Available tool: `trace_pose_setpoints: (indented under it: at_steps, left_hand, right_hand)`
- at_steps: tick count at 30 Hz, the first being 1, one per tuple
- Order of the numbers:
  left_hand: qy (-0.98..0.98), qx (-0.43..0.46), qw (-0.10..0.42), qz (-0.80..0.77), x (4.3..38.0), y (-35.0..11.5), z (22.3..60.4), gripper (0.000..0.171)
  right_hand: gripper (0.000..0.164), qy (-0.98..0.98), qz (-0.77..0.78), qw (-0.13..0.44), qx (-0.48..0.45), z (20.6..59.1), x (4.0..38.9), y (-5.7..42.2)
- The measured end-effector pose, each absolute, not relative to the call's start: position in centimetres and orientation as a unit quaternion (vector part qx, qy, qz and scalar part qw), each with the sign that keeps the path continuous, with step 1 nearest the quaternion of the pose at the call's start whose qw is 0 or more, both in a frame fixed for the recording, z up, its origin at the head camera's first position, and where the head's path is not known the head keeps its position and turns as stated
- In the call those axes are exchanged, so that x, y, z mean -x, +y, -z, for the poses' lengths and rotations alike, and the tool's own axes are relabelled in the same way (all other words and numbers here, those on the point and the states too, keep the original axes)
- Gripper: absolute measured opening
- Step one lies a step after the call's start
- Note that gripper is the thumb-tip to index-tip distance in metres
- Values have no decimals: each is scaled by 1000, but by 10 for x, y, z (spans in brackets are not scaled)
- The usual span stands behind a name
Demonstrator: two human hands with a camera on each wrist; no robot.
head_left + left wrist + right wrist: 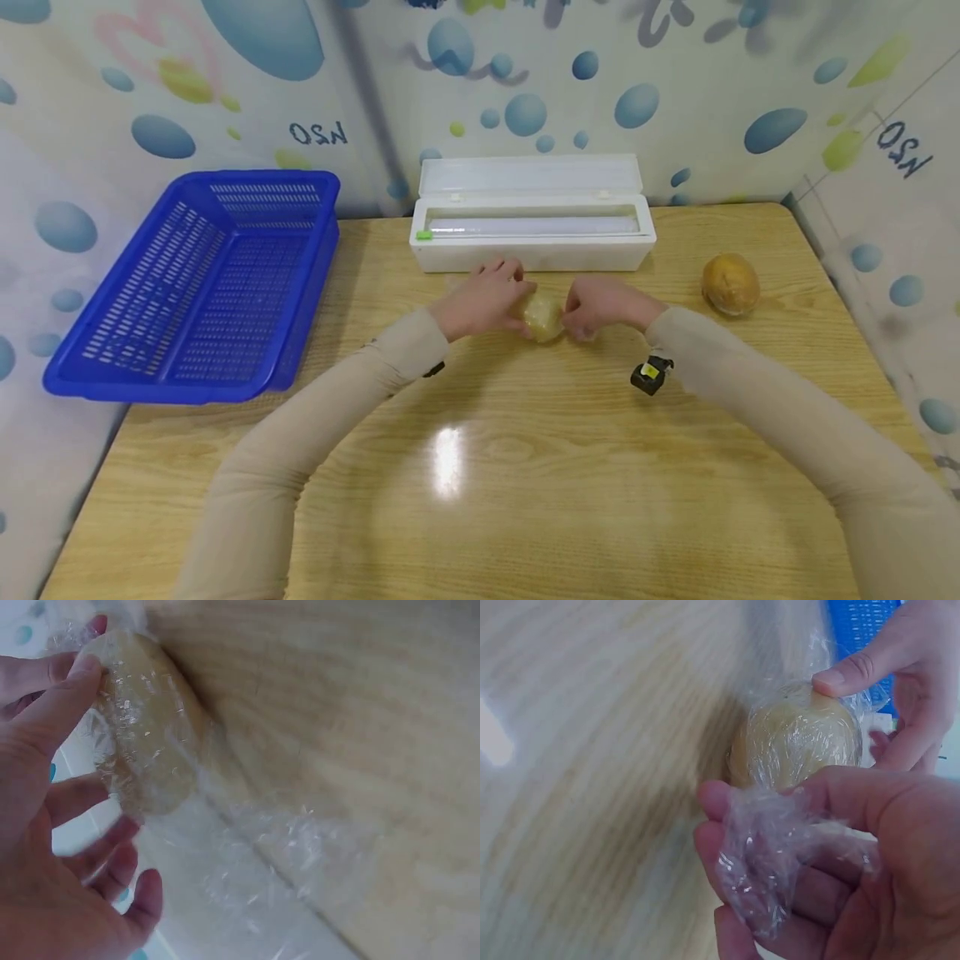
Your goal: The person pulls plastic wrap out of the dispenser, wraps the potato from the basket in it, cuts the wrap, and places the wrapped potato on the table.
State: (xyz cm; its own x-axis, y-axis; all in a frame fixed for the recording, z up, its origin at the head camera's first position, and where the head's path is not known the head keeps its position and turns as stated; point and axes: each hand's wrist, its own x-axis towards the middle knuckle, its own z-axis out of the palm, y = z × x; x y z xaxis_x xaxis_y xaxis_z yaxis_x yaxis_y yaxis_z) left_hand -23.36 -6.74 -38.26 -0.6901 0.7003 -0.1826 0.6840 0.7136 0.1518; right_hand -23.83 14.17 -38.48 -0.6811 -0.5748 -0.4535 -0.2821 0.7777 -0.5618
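On the table lies a round bread bun [543,317], covered in shiny clear plastic wrap. My left hand [489,302] holds it from the left, thumb [831,681] on the wrapped surface and the other fingers around the far side. In the right wrist view my right hand [840,877] pinches a crumpled bunch of the plastic wrap [761,859] between thumb and curled fingers, right beside the bun. More thin film [277,862] trails from the bun in the left wrist view.
Behind the hands stands a white plastic wrap dispenser [532,254], its lid raised and a roll inside. A blue perforated basket [281,350] is at the left. Another golden-brown bun [731,284] sits at the right, and a patterned wall backs the wooden table [540,500].
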Motion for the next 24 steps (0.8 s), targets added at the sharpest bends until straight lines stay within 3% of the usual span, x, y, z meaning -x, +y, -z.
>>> trace_pose_setpoints:
  at_steps: [6, 10, 18, 24]
  left_hand:
    - [910, -360, 147, -145, 228, -75, 386, 59]
    - [911, -360, 150, -131, 228, -72, 384, 52]
    - [904, -387, 153, -98, 231, -65, 377, 42]
    - [896, -403, 168, -81, 234, -62, 373, 43]
  right_hand:
    - [22, 882, 249, 330, 226, 385, 234, 139]
    - [20, 884, 254, 337, 202, 385, 233, 139]
    - [17, 835, 359, 404, 101, 388, 229, 142]
    - [25, 789, 438, 428, 50, 388, 228, 145]
